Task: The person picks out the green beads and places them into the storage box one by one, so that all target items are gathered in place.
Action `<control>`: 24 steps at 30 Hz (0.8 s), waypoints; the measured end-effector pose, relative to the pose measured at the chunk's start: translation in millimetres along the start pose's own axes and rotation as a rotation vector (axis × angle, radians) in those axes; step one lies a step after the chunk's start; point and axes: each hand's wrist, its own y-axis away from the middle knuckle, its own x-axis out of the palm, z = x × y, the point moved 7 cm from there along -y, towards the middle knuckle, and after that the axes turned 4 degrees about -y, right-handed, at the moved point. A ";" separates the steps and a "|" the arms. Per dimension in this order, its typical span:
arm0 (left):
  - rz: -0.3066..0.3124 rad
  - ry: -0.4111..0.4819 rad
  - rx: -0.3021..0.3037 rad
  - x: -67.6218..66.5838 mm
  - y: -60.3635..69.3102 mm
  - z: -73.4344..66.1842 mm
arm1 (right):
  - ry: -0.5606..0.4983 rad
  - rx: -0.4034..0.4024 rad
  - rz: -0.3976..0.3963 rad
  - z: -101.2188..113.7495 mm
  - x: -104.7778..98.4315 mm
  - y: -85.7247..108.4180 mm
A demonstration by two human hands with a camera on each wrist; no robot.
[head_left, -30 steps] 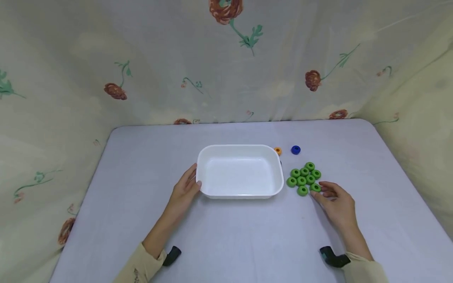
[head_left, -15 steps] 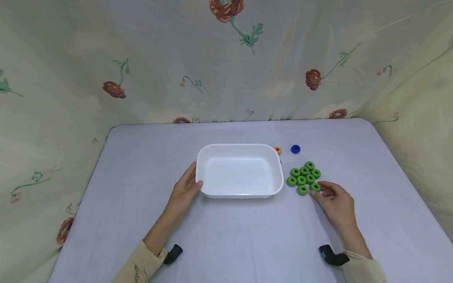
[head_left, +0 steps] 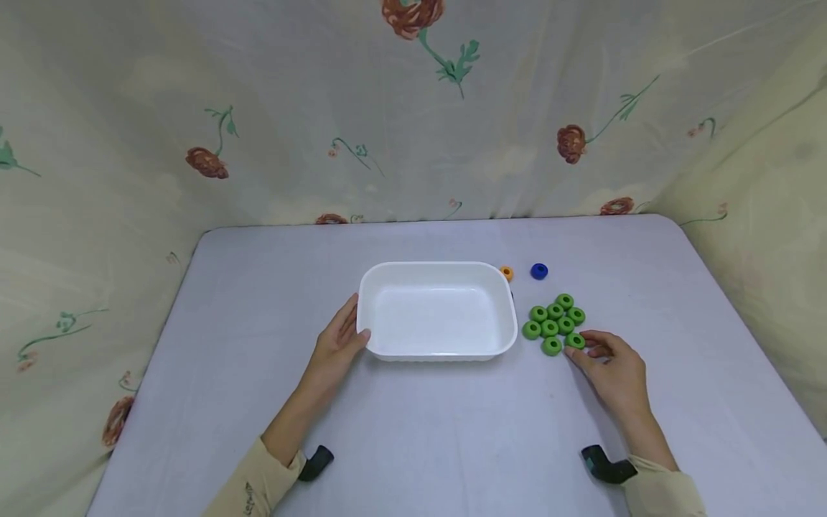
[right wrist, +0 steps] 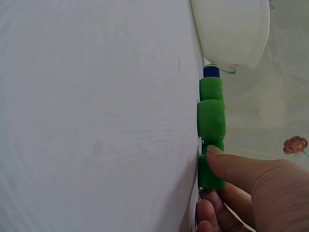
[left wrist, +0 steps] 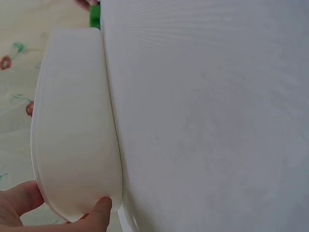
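A white rectangular tray (head_left: 437, 324) with raised walls stands on the table. My left hand (head_left: 336, 346) grips its left end, the thumb on the near corner. In the left wrist view the thumb and fingers (left wrist: 101, 212) lie against the tray's outer wall (left wrist: 77, 121). Right of the tray lies a cluster of thick green beads (head_left: 549, 328) with holes. My right hand (head_left: 617, 373) pinches the nearest right green bead (head_left: 575, 341) between thumb and fingers. In the right wrist view the thumb covers part of that green bead (right wrist: 211, 174), which sits at table level.
Behind the cluster lies a blue bead (head_left: 539, 271). An orange bead (head_left: 507, 273) is partly hidden by the tray's right rim. Another dark bead barely shows beside that rim. A flowered curtain (head_left: 291, 143) hangs behind the white-covered table (head_left: 426, 445).
Both hands keep their holds, and the tray and beads stay in place on the table. The whole head view has shifted very slightly.
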 end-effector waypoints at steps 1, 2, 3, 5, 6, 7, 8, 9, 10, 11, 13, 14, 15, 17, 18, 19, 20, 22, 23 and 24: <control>0.003 0.005 0.006 0.2 -0.2 -0.3 | 0.000 0.000 0.001 0.3 0.0 -0.1; 0.004 0.008 0.011 0.4 -0.6 -0.6 | 0.001 -0.001 0.000 0.7 -0.3 -0.4; 0.004 0.012 0.015 0.6 -0.8 -0.7 | -0.001 -0.001 -0.001 1.0 -0.6 -0.6; 0.002 0.020 0.022 0.8 -1.1 -0.8 | -0.003 -0.001 -0.005 1.5 -1.0 -0.7; 0.003 0.018 0.023 0.9 -1.1 -0.5 | -0.004 0.003 -0.005 1.6 -1.0 -0.6; 0.000 0.016 0.019 0.7 -1.2 0.0 | -0.004 0.010 -0.004 1.2 -0.8 -0.5; -0.003 0.015 0.013 0.6 -1.0 0.7 | -0.006 0.018 -0.002 0.9 -0.6 -0.3; -0.004 0.014 0.008 0.4 -1.1 1.7 | -0.009 0.027 0.001 0.5 -0.3 -0.1; -0.004 0.011 0.006 0.3 -1.2 2.3 | -0.009 0.035 0.002 0.1 0.0 0.1; -0.005 0.009 0.002 0.2 -1.3 3.0 | -0.010 0.041 0.002 -0.3 0.2 0.1; -0.008 0.005 -0.006 0.2 -1.6 4.2 | -0.013 0.046 0.004 -0.4 0.1 0.3; -0.008 0.006 -0.007 0.1 -1.9 4.8 | -0.017 0.043 0.003 0.3 -0.3 0.5; -0.008 0.006 -0.010 -0.1 -2.1 5.3 | -0.019 0.038 0.002 0.9 -0.6 0.5; -0.008 0.009 -0.012 -0.1 -2.3 5.2 | -0.027 0.030 -0.001 2.7 -2.0 1.0; -0.006 0.011 -0.013 -0.1 -2.3 4.9 | -0.030 0.029 -0.001 3.9 -2.8 1.3; -0.005 0.014 -0.014 0.0 -2.3 4.5 | -0.031 0.029 -0.002 5.1 -3.7 1.6; -0.004 0.017 -0.013 0.0 -2.2 3.9 | -0.035 0.031 -0.006 6.2 -4.6 2.0; -0.001 0.022 -0.007 0.2 -2.2 2.4 | -0.038 0.037 -0.016 8.6 -6.6 2.5; 0.000 0.025 -0.008 0.4 -2.4 2.1 | -0.041 0.038 -0.021 10.0 -7.8 2.9; 0.000 0.027 -0.009 0.6 -2.5 1.9 | -0.042 0.039 -0.027 11.3 -8.8 3.2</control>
